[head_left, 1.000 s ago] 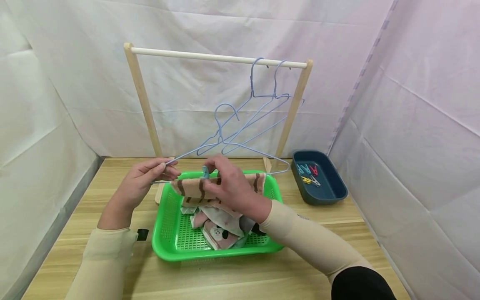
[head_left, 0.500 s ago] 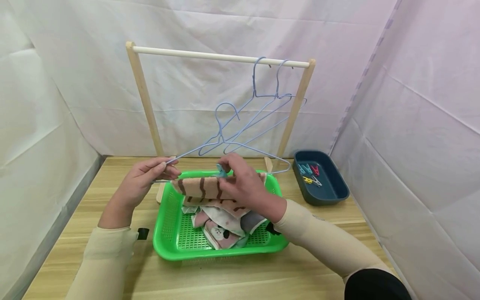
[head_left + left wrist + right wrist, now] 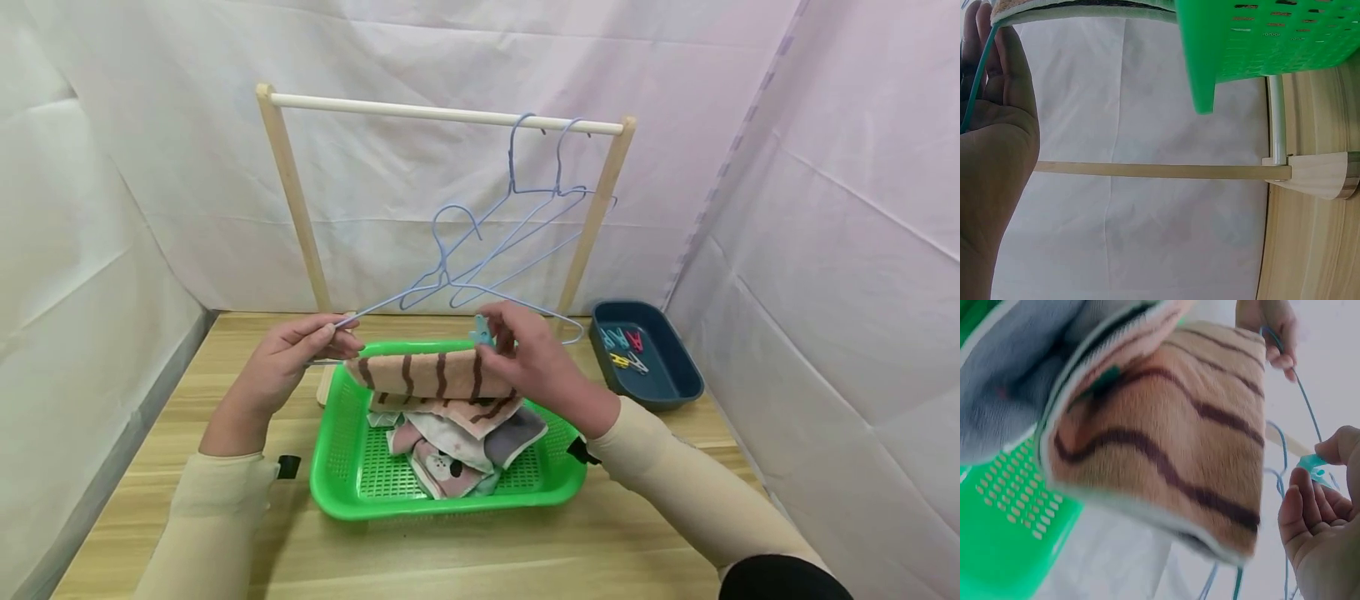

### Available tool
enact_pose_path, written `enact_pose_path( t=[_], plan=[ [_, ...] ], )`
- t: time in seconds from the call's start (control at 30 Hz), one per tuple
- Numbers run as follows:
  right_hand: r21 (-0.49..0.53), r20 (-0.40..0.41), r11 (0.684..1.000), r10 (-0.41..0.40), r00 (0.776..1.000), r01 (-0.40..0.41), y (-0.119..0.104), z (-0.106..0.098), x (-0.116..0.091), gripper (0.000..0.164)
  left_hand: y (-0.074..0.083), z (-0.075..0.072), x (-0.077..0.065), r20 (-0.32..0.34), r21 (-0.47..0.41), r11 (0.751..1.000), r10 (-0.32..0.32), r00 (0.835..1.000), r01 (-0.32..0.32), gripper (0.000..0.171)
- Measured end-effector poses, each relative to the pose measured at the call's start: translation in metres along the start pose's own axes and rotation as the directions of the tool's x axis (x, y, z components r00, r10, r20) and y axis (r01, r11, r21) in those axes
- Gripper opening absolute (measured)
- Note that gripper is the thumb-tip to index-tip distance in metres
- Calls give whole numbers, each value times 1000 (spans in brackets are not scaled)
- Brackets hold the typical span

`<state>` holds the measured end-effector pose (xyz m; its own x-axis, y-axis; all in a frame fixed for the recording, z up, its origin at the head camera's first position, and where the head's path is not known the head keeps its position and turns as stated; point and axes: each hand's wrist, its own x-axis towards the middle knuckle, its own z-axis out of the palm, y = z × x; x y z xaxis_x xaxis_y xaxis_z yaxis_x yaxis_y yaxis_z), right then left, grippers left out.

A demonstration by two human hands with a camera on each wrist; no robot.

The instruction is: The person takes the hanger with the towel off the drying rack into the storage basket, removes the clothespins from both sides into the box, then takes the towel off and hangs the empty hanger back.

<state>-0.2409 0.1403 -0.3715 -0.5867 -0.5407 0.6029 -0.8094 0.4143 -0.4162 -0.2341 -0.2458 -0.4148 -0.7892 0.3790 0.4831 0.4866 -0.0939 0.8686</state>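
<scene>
My left hand [image 3: 296,358] holds the left end of a blue wire hanger [image 3: 446,268]. Over the hanger's bottom bar hangs a folded peach towel [image 3: 423,375] with wavy brown stripes. Between thumb and fingers, my right hand [image 3: 536,358] pinches a light-blue clothespin [image 3: 482,331] at the towel's top edge, toward its right side. In the right wrist view the clothespin [image 3: 1311,464] sits at the fingertips, beside the towel [image 3: 1166,437]; whether it grips the cloth I cannot tell. Below is a green basket [image 3: 450,502] with more small towels [image 3: 442,467].
A wooden rack with a white rail [image 3: 420,110] stands behind the basket. Two blue hangers [image 3: 512,158] hang at the rail's right end. On the right, a dark blue bin [image 3: 678,371] holds several clothespins [image 3: 621,340]. White cloth walls surround the table.
My right hand has slid rightward along the towel's top edge with the clothespin, from its middle to its right part. My left hand still holds the hanger.
</scene>
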Motion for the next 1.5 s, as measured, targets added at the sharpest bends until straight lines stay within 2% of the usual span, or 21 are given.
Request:
enact_pose_path(
  t=[0.17, 0.43, 0.63, 0.8, 0.9, 1.03, 1.2, 1.4, 1.5],
  plan=[
    [1, -63, 1000, -8, 998, 8, 5, -19, -5, 47, 0, 0, 0, -3, 4, 1000, -11, 1000, 11, 35],
    [-41, -197, 999, 10, 980, -19, 18, -54, -12, 41, 0, 0, 0, -1, -11, 1000, -3, 1000, 3, 34],
    [-87, -245, 986, 118, 962, -143, 46, -80, -20, 35, -2, 0, 1, 5, -34, 999, 7, 1000, -7, 34],
    [-156, -204, 936, 281, 938, -314, 77, -97, -33, 30, -3, 1, 1, 9, -28, 1000, 5, 1000, -5, 34],
    [-178, -163, 890, 393, 905, -419, 95, -104, -42, 30, -3, 1, 0, 11, -34, 999, 8, 1000, -8, 34],
    [-199, -141, 830, 502, 853, -521, 125, -109, -55, 32, -4, 2, 0, 12, -38, 999, 14, 1000, -13, 34],
    [-197, -108, 752, 621, 777, -628, 155, -118, -73, 40, -3, 2, 0, 7, -23, 1000, 4, 1000, -4, 34],
    [-246, 7, 659, 735, 678, -711, 174, -132, -82, 52, -2, 0, 0, 5, -14, 1000, -6, 1000, 6, 35],
    [-285, 49, 632, 761, 647, -721, 186, -136, -86, 50, -2, 0, 0, 6, -19, 1000, 0, 1000, 0, 35]
  ],
)
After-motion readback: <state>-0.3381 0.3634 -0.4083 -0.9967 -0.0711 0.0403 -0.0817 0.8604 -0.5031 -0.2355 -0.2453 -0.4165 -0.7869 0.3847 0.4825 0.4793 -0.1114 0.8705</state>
